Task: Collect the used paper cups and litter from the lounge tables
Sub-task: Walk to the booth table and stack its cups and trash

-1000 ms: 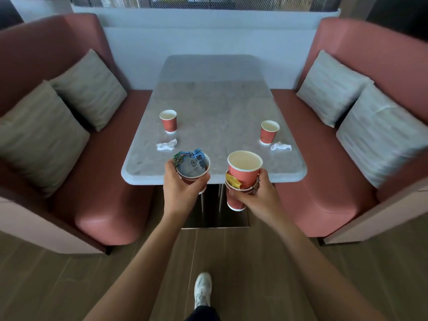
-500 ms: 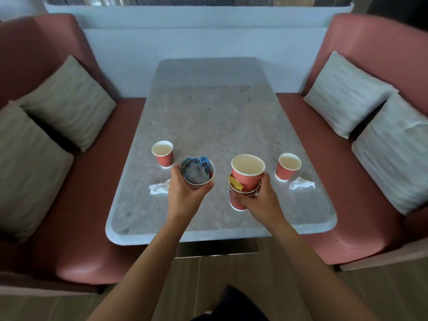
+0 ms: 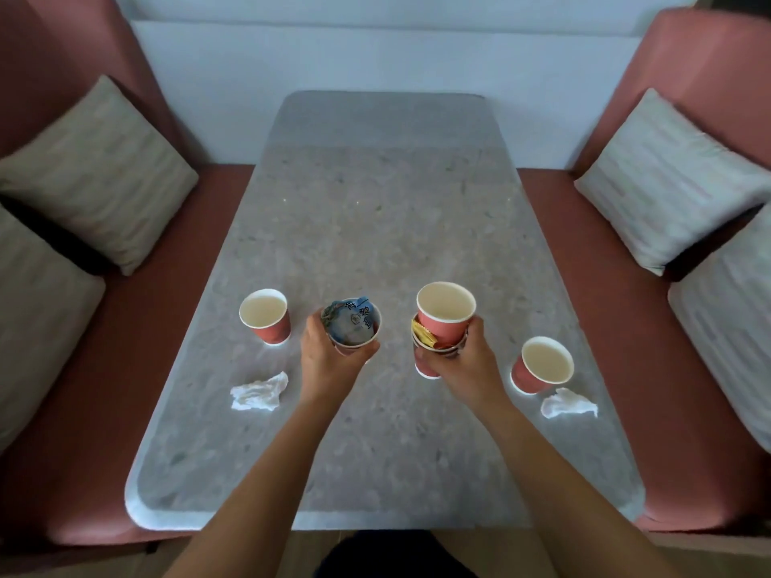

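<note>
1. cup on the left (image 3: 265, 317) stands upright on the table (image 3: 375, 210), red outside and pale inside, near the table's left edge.
2. cup on the right (image 3: 542, 365) stands near the right edge and looks tilted towards the camera.
3. left tissue (image 3: 258, 392) lies crumpled on the table just in front of the cup on the left, apart from it. right tissue (image 3: 567, 404) lies crumpled just in front of the cup on the right, almost touching its base.
4. left hand (image 3: 329, 360) is over the middle of the table with its fingers and thumb curled round a cup of wrappers (image 3: 354, 327). this cup is stuffed with blue and grey printed wrappers.
5. right hand (image 3: 463, 360) is wrapped round a stack of cups (image 3: 444, 317). the top cup sits high in the stack and is empty. a yellow packet (image 3: 421, 337) is wedged between it and the cup below.
6. both held loads are between the two loose cups. i cannot tell whether the stack's bottom touches the table.
7. red benches (image 3: 605, 285) run along both sides of the table, each with pale striped cushions (image 3: 100, 173) against its back.
</note>
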The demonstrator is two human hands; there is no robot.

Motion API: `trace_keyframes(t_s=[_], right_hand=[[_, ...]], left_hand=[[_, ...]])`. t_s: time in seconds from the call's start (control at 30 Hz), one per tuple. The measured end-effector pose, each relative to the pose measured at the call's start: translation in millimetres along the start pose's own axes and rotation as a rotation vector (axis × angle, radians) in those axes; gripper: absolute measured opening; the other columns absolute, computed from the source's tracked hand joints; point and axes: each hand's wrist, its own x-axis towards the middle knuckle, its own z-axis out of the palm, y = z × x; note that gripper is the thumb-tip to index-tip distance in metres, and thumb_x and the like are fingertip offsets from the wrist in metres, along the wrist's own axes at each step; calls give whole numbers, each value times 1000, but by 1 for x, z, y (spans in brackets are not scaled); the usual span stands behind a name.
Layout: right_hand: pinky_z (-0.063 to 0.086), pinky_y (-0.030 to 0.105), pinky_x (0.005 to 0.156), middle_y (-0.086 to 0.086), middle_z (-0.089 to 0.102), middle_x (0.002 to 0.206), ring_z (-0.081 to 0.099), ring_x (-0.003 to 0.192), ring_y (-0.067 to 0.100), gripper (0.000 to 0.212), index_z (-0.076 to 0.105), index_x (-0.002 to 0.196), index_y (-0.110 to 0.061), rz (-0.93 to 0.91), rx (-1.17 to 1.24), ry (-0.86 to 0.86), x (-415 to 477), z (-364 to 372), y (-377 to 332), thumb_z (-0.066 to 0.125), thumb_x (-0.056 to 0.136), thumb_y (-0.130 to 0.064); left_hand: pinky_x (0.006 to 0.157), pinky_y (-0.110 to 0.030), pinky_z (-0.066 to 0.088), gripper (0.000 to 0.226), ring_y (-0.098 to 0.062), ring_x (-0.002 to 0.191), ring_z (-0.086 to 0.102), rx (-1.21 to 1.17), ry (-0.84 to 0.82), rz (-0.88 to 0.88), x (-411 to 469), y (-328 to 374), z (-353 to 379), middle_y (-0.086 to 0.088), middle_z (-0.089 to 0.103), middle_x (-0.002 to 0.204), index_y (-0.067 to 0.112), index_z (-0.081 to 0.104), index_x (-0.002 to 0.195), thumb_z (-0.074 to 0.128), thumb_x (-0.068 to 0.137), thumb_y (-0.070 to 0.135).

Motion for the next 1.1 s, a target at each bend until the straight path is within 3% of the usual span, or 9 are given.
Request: trace_keyframes(t_s=[0.1, 0.23, 0.33, 0.47, 0.63, 0.73, 0.93, 1.1], right_hand=[[40, 3, 60, -5, 55, 112, 56, 96, 15, 65, 36, 120, -20, 26, 0, -8, 14, 6, 7, 80, 73, -23], [39, 0, 57, 0, 58, 115, 57, 95, 16, 65, 37, 121, -18, 51, 16, 10, 25, 13, 20, 81, 73, -21], [42, 4, 62, 0, 59, 116, 58, 98, 17, 64, 38, 119, -21, 50, 21, 38, 31, 21, 29, 82, 71, -21], [40, 19, 76, -5, 59, 115, 58, 100, 15, 65, 39, 120, -20, 46, 23, 50, 36, 30, 31, 82, 71, -23], [39, 21, 79, -6, 57, 115, 57, 102, 15, 67, 36, 119, -25, 25, 44, 66, 38, 37, 33, 82, 70, -22], [40, 22, 79, -7, 55, 114, 57, 104, 16, 70, 30, 117, -30, 33, 54, 64, 37, 38, 32, 81, 72, -20], [42, 25, 92, -5, 45, 132, 49, 117, 12, 101, 13, 141, -25, 19, 89, 11, 30, 27, 23, 84, 69, -19], [32, 25, 96, -2, 33, 142, 36, 130, 12, 109, 6, 146, -21, 96, 34, 42, 16, 15, 15, 82, 70, -31]], left_hand=[[92, -47, 50, 74, -24, 109, 55, 16, 2, -13, 12, -5, 14, -3, 57, 115, 22, 45, 115, 91, 58, 25], [91, -46, 50, 74, -22, 107, 56, 11, -2, -21, 23, -14, 26, -3, 57, 116, 21, 45, 118, 90, 58, 23], [91, -44, 50, 75, -22, 107, 57, 8, -13, -21, 31, -21, 29, -3, 58, 117, 16, 47, 122, 90, 60, 21], [91, -43, 51, 78, -21, 108, 58, 12, -37, -36, 38, -29, 27, -3, 59, 119, 15, 46, 124, 90, 60, 22], [90, -41, 52, 79, -21, 109, 58, -3, -88, -39, 42, -31, 24, -2, 58, 121, 14, 44, 127, 89, 62, 20], [88, -33, 49, 80, -19, 108, 55, 5, -125, -39, 44, -28, 24, -3, 56, 123, 11, 42, 129, 88, 65, 20], [107, -40, 40, 98, -24, 128, 45, 26, -192, -68, 45, -16, 12, -6, 45, 141, 10, 30, 144, 87, 66, 28], [102, -30, 40, 80, -17, 125, 46, -43, -131, 24, 37, 9, -3, 0, 45, 142, 17, 36, 140, 81, 74, 30]])
